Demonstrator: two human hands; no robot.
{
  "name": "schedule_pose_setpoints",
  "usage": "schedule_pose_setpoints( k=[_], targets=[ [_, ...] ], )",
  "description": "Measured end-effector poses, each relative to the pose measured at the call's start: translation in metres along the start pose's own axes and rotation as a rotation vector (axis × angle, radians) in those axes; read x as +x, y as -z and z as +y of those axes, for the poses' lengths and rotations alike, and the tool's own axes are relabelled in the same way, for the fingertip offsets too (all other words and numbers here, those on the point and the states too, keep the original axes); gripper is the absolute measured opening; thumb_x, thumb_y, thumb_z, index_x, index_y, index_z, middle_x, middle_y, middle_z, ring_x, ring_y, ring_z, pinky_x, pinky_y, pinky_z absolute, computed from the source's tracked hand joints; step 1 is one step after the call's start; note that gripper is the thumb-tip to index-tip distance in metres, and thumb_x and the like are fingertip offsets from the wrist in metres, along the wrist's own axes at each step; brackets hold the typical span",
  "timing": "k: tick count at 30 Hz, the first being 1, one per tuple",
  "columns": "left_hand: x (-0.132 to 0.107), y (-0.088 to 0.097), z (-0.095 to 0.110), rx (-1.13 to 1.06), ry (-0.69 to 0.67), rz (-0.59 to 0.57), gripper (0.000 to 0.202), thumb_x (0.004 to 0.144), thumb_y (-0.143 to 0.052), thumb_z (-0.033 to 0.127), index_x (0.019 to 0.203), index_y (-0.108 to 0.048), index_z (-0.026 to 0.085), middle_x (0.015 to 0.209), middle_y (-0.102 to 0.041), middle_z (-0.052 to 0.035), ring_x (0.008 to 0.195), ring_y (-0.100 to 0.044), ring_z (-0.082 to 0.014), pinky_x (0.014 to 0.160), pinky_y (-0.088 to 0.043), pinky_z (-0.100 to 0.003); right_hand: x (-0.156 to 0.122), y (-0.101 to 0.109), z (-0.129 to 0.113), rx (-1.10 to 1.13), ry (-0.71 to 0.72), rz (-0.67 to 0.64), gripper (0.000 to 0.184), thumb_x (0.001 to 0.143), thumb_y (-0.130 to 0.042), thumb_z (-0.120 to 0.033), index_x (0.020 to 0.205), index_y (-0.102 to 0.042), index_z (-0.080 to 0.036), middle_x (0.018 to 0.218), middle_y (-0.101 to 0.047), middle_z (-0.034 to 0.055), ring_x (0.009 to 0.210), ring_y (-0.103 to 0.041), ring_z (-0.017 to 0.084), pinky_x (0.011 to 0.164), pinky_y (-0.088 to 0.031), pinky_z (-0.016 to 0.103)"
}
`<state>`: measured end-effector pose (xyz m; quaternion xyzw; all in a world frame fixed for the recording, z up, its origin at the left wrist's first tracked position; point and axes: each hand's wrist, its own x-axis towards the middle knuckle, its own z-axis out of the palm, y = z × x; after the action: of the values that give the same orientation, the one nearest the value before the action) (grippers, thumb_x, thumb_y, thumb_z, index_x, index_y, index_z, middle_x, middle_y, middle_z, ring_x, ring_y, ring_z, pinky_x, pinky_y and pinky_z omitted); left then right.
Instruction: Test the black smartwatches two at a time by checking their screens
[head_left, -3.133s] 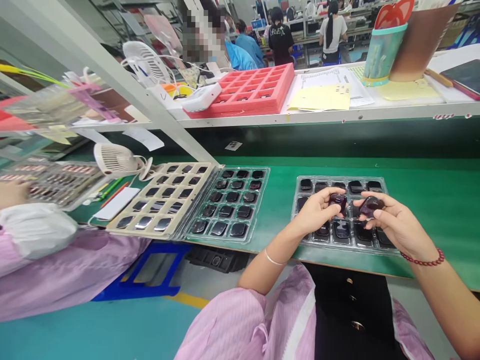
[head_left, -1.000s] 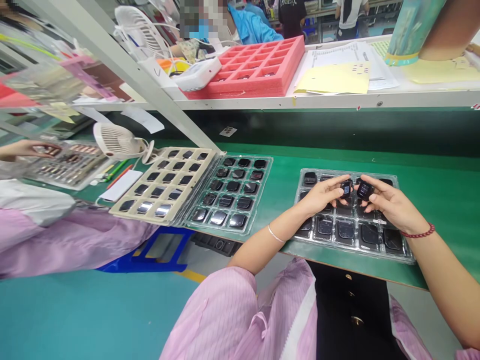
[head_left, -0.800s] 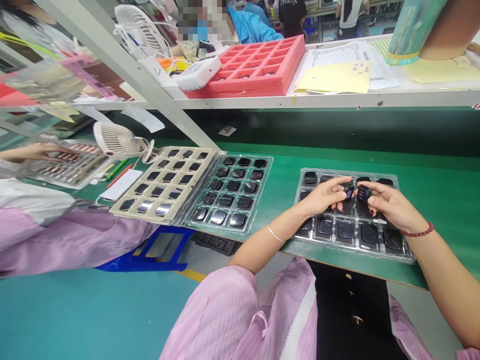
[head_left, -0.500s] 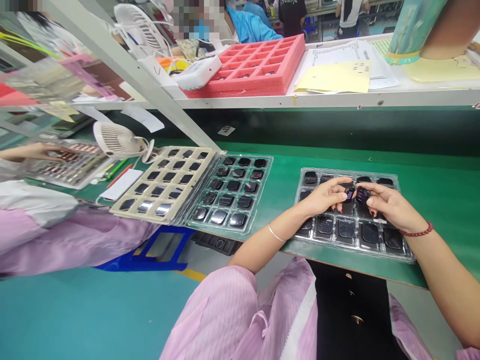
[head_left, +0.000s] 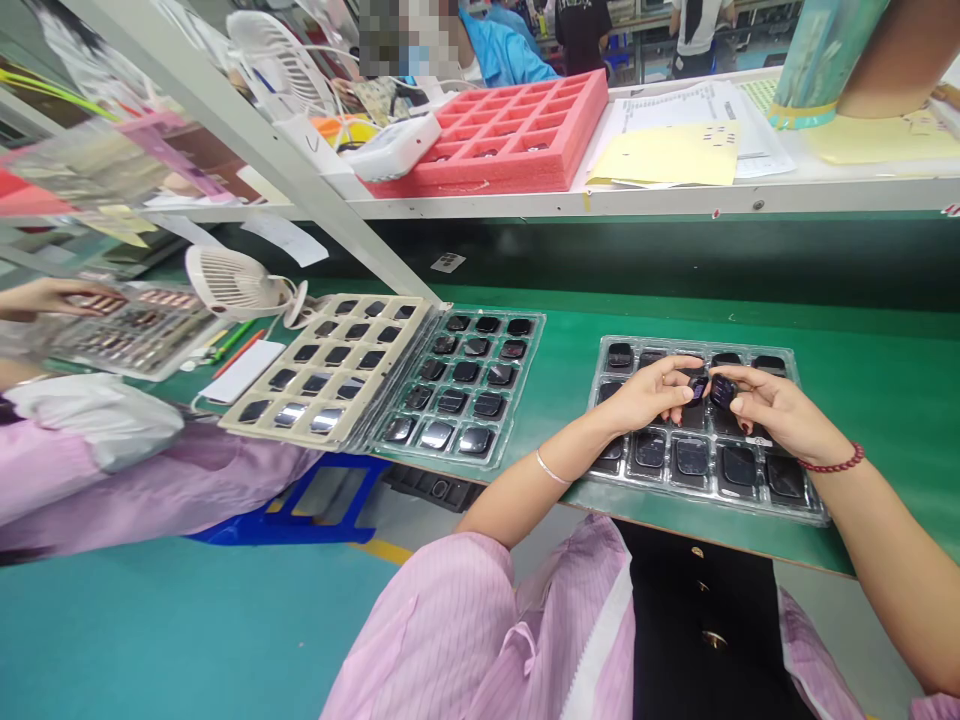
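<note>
My left hand [head_left: 645,395] pinches a small dark glossy square part [head_left: 698,389] between thumb and fingertips. My right hand [head_left: 772,405] grips a matching part [head_left: 723,392] with its fingertips. The two parts are held close together, almost touching, a little above a clear plastic blister tray [head_left: 694,345]. That tray holds rows of dark square panels, and my hands hide its middle cells.
To the left lie a tray of dark panels [head_left: 461,385] and a cream tray [head_left: 326,370]. A co-worker's hand [head_left: 52,297] rests on a tray of copper-coloured parts [head_left: 135,340]. A white fan [head_left: 232,282] stands beyond them, and a red foam tray [head_left: 510,150] sits on the shelf.
My hands have drawn inward, bringing the two parts closer together. The view has tilted slightly since the oldest frame. The co-worker's white-covered arm has shifted a little at the left.
</note>
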<state>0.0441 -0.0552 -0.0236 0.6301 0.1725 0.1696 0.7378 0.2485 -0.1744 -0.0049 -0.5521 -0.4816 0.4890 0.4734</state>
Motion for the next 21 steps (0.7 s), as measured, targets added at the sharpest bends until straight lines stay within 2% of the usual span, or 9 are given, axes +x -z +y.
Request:
schedule_pose_setpoints(
  k=[9, 13, 15, 18, 19, 21],
  targets=[
    [-0.001, -0.002, 0.003, 0.005, 0.015, 0.016, 0.074, 0.077, -0.076, 0.055, 0.136, -0.052, 0.017, 0.1, -0.067, -0.0062, 0.058, -0.06, -0.0073, 0.055, -0.043, -0.022, 0.0, 0.001, 0.004, 0.013, 0.011, -0.008, 0.049, 0.079, -0.082, -0.041, 0.124, -0.071, -0.026, 0.116, -0.072, 0.0083, 0.058, -0.055, 0.011, 0.051, -0.054, 0.029],
    [0.0, -0.002, 0.003, -0.038, 0.009, 0.035, 0.066, 0.081, -0.074, 0.051, 0.132, -0.055, 0.015, 0.098, -0.069, -0.0078, 0.068, -0.068, -0.0122, 0.059, -0.046, -0.022, 0.001, 0.004, 0.009, 0.084, -0.023, 0.01, 0.05, 0.081, -0.081, -0.039, 0.129, -0.069, -0.027, 0.097, -0.075, 0.005, 0.061, -0.063, 0.014, 0.058, -0.06, 0.031],
    [0.0, -0.003, 0.004, -0.065, 0.006, 0.058, 0.058, 0.084, -0.07, 0.047, 0.13, -0.057, 0.015, 0.102, -0.07, -0.0101, 0.079, -0.072, -0.0162, 0.065, -0.05, -0.024, 0.001, 0.005, 0.011, 0.114, -0.05, 0.031, 0.052, 0.084, -0.078, -0.039, 0.134, -0.066, -0.028, 0.1, -0.075, 0.0054, 0.075, -0.071, 0.019, 0.067, -0.063, 0.034],
    [0.0, -0.005, 0.007, -0.068, 0.013, 0.091, 0.049, 0.085, -0.068, 0.035, 0.129, -0.058, 0.017, 0.108, -0.071, -0.0107, 0.088, -0.073, -0.0184, 0.072, -0.053, -0.027, 0.002, 0.004, 0.012, 0.112, -0.055, 0.051, 0.054, 0.085, -0.076, -0.038, 0.137, -0.064, -0.03, 0.118, -0.072, 0.0073, 0.093, -0.074, 0.024, 0.075, -0.065, 0.037],
    [-0.001, -0.006, 0.008, -0.063, 0.016, 0.101, 0.05, 0.083, -0.069, 0.031, 0.129, -0.058, 0.017, 0.106, -0.071, -0.01, 0.088, -0.073, -0.0186, 0.073, -0.053, -0.027, 0.002, 0.003, 0.011, 0.097, -0.047, 0.056, 0.054, 0.084, -0.077, -0.038, 0.136, -0.064, -0.029, 0.118, -0.072, 0.0077, 0.093, -0.074, 0.025, 0.075, -0.065, 0.038],
    [-0.001, -0.007, 0.009, -0.05, 0.019, 0.119, 0.05, 0.079, -0.071, 0.024, 0.126, -0.058, 0.016, 0.098, -0.071, -0.0078, 0.084, -0.072, -0.0179, 0.073, -0.053, -0.027, 0.002, 0.001, 0.008, 0.04, -0.029, 0.062, 0.052, 0.083, -0.077, -0.038, 0.132, -0.065, -0.026, 0.102, -0.076, 0.0076, 0.083, -0.074, 0.024, 0.071, -0.065, 0.039]
  ],
)
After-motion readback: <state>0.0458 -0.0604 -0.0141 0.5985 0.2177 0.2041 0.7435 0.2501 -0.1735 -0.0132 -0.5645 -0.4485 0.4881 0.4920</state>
